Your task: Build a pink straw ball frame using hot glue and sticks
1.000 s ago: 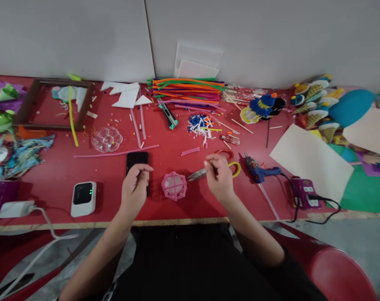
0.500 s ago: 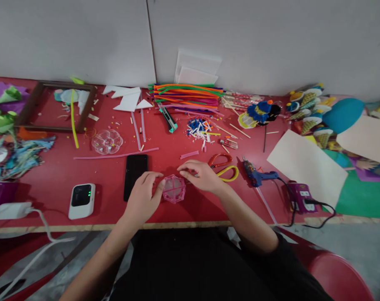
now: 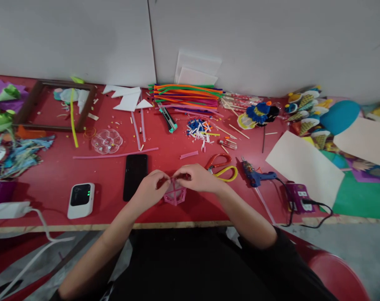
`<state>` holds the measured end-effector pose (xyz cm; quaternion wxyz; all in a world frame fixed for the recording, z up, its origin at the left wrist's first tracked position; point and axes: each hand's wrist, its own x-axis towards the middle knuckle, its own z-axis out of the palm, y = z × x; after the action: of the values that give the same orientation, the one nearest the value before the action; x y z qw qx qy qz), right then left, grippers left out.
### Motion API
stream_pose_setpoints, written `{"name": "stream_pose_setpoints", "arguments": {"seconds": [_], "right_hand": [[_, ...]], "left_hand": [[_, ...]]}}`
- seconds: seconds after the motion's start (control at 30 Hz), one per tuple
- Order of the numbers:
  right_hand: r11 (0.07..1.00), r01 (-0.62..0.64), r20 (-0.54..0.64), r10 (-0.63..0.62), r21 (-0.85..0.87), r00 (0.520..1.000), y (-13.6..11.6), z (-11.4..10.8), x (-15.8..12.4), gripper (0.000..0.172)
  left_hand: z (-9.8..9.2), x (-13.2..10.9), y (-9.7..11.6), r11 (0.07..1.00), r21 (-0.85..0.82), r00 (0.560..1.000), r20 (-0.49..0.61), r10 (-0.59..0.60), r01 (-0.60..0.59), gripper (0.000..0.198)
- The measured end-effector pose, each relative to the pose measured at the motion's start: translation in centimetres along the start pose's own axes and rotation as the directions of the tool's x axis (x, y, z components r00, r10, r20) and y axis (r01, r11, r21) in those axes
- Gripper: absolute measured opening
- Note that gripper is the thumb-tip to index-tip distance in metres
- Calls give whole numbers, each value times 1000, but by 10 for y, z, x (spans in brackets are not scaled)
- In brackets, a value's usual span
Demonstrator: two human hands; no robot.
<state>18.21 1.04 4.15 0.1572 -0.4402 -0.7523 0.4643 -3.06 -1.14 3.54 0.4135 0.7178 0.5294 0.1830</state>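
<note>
Left hand (image 3: 150, 188) and right hand (image 3: 197, 177) are pinching the seemingly assembled pink, strip-built octagonal frame (image 3: 175, 196) at twelve o'clock, remaining work unclear.

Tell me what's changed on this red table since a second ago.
The left hand moved right, off the phone, and the right hand moved left across the scissors. Their fingertips have come together at the far edge of the pink frame; how firmly they grip it can't be seen. The phone, scissors and glue gun lie where they were.
</note>
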Motion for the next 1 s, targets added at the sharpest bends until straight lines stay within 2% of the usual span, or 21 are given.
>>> {"name": "stream_pose_setpoints", "arguments": {"seconds": [0.27,1.0], "right_hand": [[997,45,-74,-50,-67,996,-2,4,-6,21],[990,94,-121,-107,-108,987,5,15,-8,15]], "left_hand": [[4,3,4,999,-33,1000,22,9,-8,20],[6,1,4,999,-44,1000,6,-2,2,17]]}}
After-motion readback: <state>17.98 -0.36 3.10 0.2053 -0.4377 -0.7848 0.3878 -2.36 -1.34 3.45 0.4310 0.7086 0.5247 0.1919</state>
